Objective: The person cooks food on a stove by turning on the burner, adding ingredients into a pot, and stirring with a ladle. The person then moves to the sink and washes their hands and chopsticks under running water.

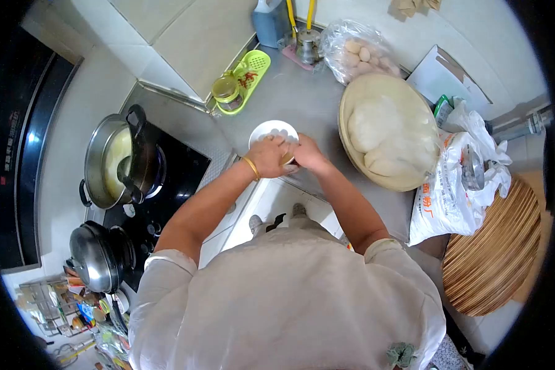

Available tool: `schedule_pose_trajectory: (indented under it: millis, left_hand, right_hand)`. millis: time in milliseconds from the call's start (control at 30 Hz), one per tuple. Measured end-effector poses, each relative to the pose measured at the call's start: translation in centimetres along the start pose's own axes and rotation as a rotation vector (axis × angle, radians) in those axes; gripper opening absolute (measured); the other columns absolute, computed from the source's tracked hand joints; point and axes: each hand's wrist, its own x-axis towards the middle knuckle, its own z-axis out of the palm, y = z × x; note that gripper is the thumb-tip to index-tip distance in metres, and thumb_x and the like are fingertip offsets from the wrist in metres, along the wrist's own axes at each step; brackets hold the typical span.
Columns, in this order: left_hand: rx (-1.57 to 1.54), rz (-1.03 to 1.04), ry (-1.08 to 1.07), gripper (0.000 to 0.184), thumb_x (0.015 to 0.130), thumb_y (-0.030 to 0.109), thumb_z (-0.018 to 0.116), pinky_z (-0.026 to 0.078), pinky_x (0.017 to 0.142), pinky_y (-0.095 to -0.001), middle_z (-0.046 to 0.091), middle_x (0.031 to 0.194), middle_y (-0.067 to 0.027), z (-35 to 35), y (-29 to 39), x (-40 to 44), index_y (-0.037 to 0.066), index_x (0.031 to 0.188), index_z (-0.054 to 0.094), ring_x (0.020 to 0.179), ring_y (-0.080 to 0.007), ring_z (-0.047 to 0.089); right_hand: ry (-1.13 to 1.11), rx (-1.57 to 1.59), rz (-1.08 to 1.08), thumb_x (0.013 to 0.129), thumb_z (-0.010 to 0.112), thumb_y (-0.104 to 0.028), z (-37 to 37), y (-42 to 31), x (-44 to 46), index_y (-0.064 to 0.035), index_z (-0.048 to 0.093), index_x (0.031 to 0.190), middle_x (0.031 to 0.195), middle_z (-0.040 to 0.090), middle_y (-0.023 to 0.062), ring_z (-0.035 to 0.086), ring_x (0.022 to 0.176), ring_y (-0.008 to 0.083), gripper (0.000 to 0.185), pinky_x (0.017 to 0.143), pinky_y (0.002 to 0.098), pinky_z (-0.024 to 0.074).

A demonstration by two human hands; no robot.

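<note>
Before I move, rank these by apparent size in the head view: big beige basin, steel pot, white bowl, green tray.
1. Beige basin
2. Steel pot
3. White bowl and green tray: too alike to rank; bowl partly hidden.

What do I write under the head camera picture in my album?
Left hand and right hand at a white bowl, pale dough in a basin nearby.

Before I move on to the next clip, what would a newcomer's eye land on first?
Probably the big round basin of pale, dough-like mass on the right. Then the left hand and right hand at a small white bowl, centre, and the steel pot on the stove, left.
</note>
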Motion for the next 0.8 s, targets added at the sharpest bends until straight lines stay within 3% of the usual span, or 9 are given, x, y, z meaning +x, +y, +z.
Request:
schedule_pose_trajectory:
  millis: [33,67,200,300,433,667,800]
  left_hand:
    - [-0.025,-0.006,-0.021,0.054,0.073,0.044,0.058,0.037,0.088,-0.0416,0.050,0.107,-0.0183,0.7,0.3,-0.1,0.006,0.110,0.050,0.098,-0.0365,0.047]
    - [-0.106,0.025,-0.027,0.047,0.075,0.042,0.056,0.039,0.082,-0.0419,0.053,0.100,-0.0182,1.2,0.6,-0.1,0.004,0.103,0.054,0.092,-0.0363,0.050]
    - [-0.262,0.033,-0.175,0.039,0.080,0.037,0.051,0.042,0.077,-0.0415,0.055,0.092,-0.0201,3.7,2.1,-1.1,0.001,0.093,0.057,0.085,-0.0363,0.053]
    - [-0.436,-0.069,-0.353,0.040,0.081,0.038,0.050,0.042,0.079,-0.0415,0.057,0.094,-0.0211,2.7,4.0,-2.2,0.001,0.093,0.056,0.086,-0.0358,0.055]
    - [-0.482,-0.021,-0.313,0.041,0.086,0.040,0.042,0.041,0.078,-0.0413,0.058,0.091,-0.0212,4.3,3.7,-2.2,0.002,0.093,0.056,0.085,-0.0353,0.055]
    - [-0.688,0.026,-0.257,0.036,0.088,0.037,0.040,0.042,0.076,-0.0375,0.059,0.090,-0.0189,2.2,1.1,-1.4,0.005,0.094,0.056,0.080,-0.0342,0.055]
    - [-0.588,-0.164,-0.142,0.033,0.085,0.032,0.043,0.043,0.077,-0.0384,0.058,0.092,-0.0199,4.0,-0.5,-0.4,0.002,0.092,0.056,0.084,-0.0346,0.055]
  right_hand:
    - [-0.009,-0.018,-0.020,0.078,0.044,-0.011,-0.1,-0.5,-0.8,0.0035,0.055,0.099,0.091,0.060,0.0212,0.061,0.078,0.0291,0.027,0.065,0.0354,0.0494]
    - [-0.058,0.087,0.079,0.075,0.046,-0.008,-0.6,-1.0,-2.0,0.0030,0.056,0.096,0.085,0.061,0.0174,0.061,0.069,0.0264,0.026,0.055,0.0342,0.0494]
    - [-0.206,0.167,0.317,0.075,0.045,-0.007,-1.2,-2.4,-5.5,0.0025,0.055,0.095,0.076,0.058,0.0131,0.057,0.053,0.0199,0.025,0.041,0.0315,0.0455]
    - [-0.245,0.268,0.420,0.077,0.041,-0.007,-0.7,-1.3,-6.9,0.0022,0.051,0.097,0.070,0.055,0.0093,0.054,0.050,0.0179,0.024,0.042,0.0290,0.0444]
    - [-0.164,0.199,0.304,0.079,0.039,-0.006,-0.1,0.7,-6.3,0.0032,0.049,0.099,0.074,0.055,0.0129,0.055,0.051,0.0214,0.025,0.043,0.0315,0.0469]
    - [-0.339,0.332,0.485,0.079,0.040,-0.006,-1.5,-2.1,-5.1,0.0037,0.049,0.101,0.083,0.056,0.0146,0.059,0.065,0.0252,0.025,0.049,0.0367,0.0525]
    - [-0.353,0.270,0.484,0.079,0.041,-0.006,-1.2,-2.1,-4.3,0.0031,0.048,0.101,0.085,0.056,0.0143,0.059,0.067,0.0252,0.025,0.051,0.0364,0.0531]
